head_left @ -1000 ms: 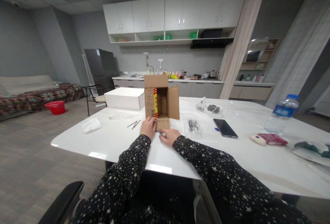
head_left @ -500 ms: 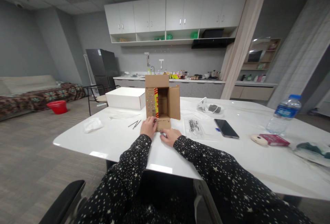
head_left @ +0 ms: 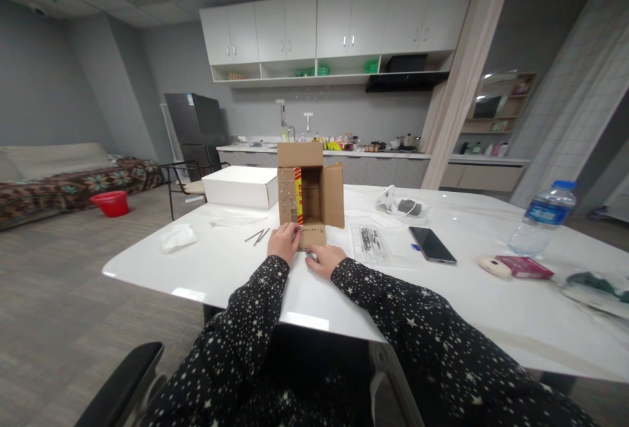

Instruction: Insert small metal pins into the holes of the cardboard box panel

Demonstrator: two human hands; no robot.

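— Nothing has shifted: left hand and right hand stay at the near flap of the box, mid-counter.
— And the grip?
— Left fingers curl against the flap, pinch unclear; the right lie flat, together. Steadying it low seems wise. A phone lies farther right.

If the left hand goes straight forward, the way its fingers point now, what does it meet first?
The open cardboard box. The left hand has its fingertips right at the box's lower flap; whether they touch it is unclear.
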